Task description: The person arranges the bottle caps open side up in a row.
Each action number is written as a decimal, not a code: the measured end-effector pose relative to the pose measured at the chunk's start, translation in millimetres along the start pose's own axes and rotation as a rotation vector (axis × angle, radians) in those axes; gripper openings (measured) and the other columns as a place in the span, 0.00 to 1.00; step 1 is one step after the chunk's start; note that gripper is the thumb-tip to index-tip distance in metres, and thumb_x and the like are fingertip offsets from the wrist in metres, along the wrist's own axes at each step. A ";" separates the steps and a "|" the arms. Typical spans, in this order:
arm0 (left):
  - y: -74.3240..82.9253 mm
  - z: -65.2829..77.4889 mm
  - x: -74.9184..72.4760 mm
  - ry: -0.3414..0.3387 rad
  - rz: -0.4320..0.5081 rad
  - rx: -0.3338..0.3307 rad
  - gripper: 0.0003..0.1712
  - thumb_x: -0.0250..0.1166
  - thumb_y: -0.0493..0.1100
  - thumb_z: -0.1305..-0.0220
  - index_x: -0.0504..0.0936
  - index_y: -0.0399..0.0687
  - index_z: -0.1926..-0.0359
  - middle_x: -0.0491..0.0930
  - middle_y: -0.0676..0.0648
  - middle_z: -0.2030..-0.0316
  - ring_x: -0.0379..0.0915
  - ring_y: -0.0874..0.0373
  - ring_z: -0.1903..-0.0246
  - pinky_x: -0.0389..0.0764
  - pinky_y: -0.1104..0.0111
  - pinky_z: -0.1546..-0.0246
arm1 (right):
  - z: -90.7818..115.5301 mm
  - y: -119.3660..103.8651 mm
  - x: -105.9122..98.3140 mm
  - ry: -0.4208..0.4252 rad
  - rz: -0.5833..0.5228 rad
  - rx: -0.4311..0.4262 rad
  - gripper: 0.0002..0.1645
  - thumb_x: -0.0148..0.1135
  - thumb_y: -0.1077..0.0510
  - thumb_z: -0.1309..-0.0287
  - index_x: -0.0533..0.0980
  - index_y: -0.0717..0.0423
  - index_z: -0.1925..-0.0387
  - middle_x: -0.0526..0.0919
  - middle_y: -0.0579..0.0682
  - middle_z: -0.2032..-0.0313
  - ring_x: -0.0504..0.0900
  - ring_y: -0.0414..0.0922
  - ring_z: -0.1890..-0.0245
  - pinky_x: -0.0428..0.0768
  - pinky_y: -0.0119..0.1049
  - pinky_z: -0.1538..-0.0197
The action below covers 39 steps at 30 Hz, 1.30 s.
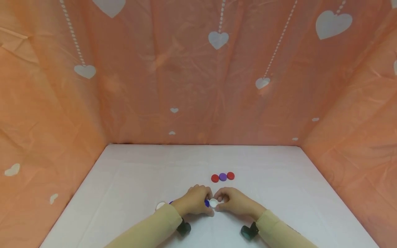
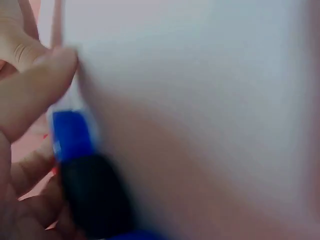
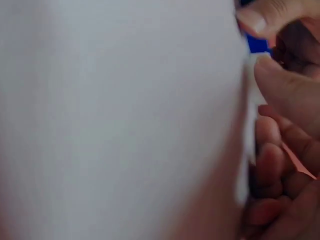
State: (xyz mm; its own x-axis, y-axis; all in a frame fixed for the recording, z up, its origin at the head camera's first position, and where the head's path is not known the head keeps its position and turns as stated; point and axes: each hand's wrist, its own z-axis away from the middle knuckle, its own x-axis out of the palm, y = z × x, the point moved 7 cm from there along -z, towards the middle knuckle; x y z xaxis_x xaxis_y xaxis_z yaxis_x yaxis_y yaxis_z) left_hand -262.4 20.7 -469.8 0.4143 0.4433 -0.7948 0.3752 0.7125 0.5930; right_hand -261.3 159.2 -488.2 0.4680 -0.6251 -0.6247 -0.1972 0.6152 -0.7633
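My left hand [image 1: 194, 199] arches over a row of round bottle caps, its thumb and forefinger on either side of a blue cap [image 1: 206, 203] at the row's right end. Against that cap lies a white bottle cap [image 1: 213, 203], which my right hand [image 1: 237, 202] pinches between thumb and fingers. The left wrist view shows the blue cap [image 2: 72, 132] with a dark, blurred piece [image 2: 95, 195] beside it. Another white cap [image 1: 160, 205] and the edge of a blue one [image 1: 171, 202] show left of my left hand, which hides the row's middle.
Beyond my hands, two red caps [image 1: 215, 178] flank a purple cap [image 1: 223, 177] in a short row. The white tabletop [image 1: 139, 172] meets orange cloth walls [image 1: 192, 86] with white hearts at the back and sides. Dark wrist cameras [image 1: 184, 228] hang below both wrists.
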 end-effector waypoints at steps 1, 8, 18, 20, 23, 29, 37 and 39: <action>-0.2 -0.3 -1.4 -0.019 0.009 -0.004 0.24 0.80 0.53 0.59 0.77 0.53 0.65 0.71 0.58 0.71 0.65 0.62 0.67 0.67 0.66 0.60 | -0.4 -1.2 -1.3 -0.007 -0.010 -0.015 0.13 0.72 0.49 0.48 0.80 0.39 0.59 0.79 0.41 0.66 0.74 0.44 0.64 0.71 0.38 0.60; -12.1 -13.6 -25.6 -0.064 0.152 -0.065 0.28 0.77 0.53 0.52 0.77 0.47 0.53 0.78 0.51 0.62 0.73 0.58 0.60 0.74 0.57 0.51 | -13.4 -7.1 -26.0 0.078 -0.028 -0.050 0.16 0.70 0.52 0.45 0.79 0.51 0.55 0.80 0.42 0.67 0.77 0.43 0.63 0.74 0.38 0.56; -28.7 -47.0 -40.5 0.015 0.235 -0.110 0.27 0.76 0.46 0.49 0.77 0.42 0.51 0.78 0.46 0.61 0.73 0.54 0.61 0.75 0.57 0.53 | -46.0 -13.6 -55.9 0.270 0.107 -0.002 0.18 0.73 0.54 0.48 0.81 0.52 0.54 0.81 0.45 0.59 0.74 0.48 0.56 0.73 0.46 0.48; -29.8 -53.3 -38.1 0.017 0.219 -0.103 0.26 0.76 0.46 0.50 0.78 0.42 0.52 0.77 0.48 0.62 0.73 0.55 0.61 0.74 0.57 0.52 | -50.9 -12.8 -57.1 0.283 0.146 -0.010 0.18 0.74 0.55 0.50 0.82 0.52 0.56 0.82 0.45 0.60 0.72 0.48 0.55 0.71 0.46 0.49; -32.0 -61.8 -33.3 0.014 0.224 -0.105 0.24 0.77 0.46 0.51 0.79 0.44 0.54 0.75 0.49 0.63 0.72 0.55 0.61 0.73 0.57 0.52 | -55.3 -10.4 -58.1 0.287 0.206 -0.007 0.17 0.75 0.55 0.51 0.82 0.49 0.57 0.82 0.43 0.60 0.70 0.47 0.54 0.66 0.47 0.49; -33.3 -72.8 -27.4 0.005 0.210 -0.142 0.22 0.77 0.44 0.52 0.77 0.46 0.58 0.73 0.48 0.66 0.70 0.54 0.65 0.71 0.59 0.59 | -60.7 -4.0 -58.5 0.285 0.324 -0.035 0.17 0.77 0.52 0.54 0.84 0.48 0.60 0.81 0.40 0.63 0.68 0.46 0.57 0.61 0.48 0.50; -31.0 -79.4 -26.9 0.033 0.168 -0.162 0.18 0.76 0.43 0.50 0.77 0.47 0.62 0.73 0.48 0.71 0.68 0.55 0.69 0.69 0.63 0.64 | -64.9 1.4 -57.2 0.280 0.397 -0.058 0.12 0.77 0.51 0.55 0.85 0.43 0.65 0.79 0.40 0.65 0.68 0.46 0.58 0.62 0.46 0.53; -31.9 -80.3 -27.5 0.047 0.162 -0.153 0.17 0.76 0.44 0.49 0.77 0.47 0.62 0.73 0.49 0.73 0.68 0.55 0.70 0.69 0.63 0.65 | -65.9 0.8 -56.3 0.280 0.393 -0.065 0.12 0.77 0.51 0.55 0.85 0.43 0.65 0.79 0.41 0.65 0.68 0.46 0.58 0.62 0.46 0.54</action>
State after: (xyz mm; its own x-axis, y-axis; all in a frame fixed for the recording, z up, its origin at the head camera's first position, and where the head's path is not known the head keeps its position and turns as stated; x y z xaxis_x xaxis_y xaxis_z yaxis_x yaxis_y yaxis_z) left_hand -352.4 29.5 -477.2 0.4183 0.5811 -0.6981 0.1749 0.7027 0.6897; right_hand -344.6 163.2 -464.5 0.0990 -0.4619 -0.8814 -0.3704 0.8050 -0.4634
